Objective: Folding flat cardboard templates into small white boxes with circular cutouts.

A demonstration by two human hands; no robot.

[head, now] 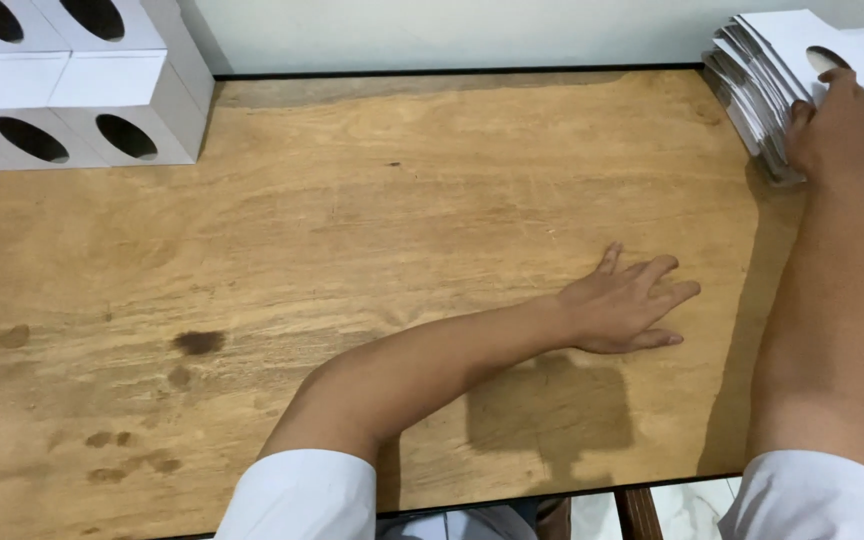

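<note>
My right hand (845, 125) reaches to the far right corner of the wooden table (372, 230) and rests on a leaning stack of flat white cardboard blanks with oval cut-outs (762, 75), fingers over its top sheets. Whether it grips a sheet is not clear. My left hand (627, 300) lies palm down on the bare wood right of the middle, fingers spread, holding nothing. Both arms wear short white sleeves.
Folded white boxes with oval holes (72, 85) are stacked at the far left corner. A pale wall runs behind the table. Dark stains (197, 342) mark the wood at the left. The table's near edge shows at the bottom right, floor below.
</note>
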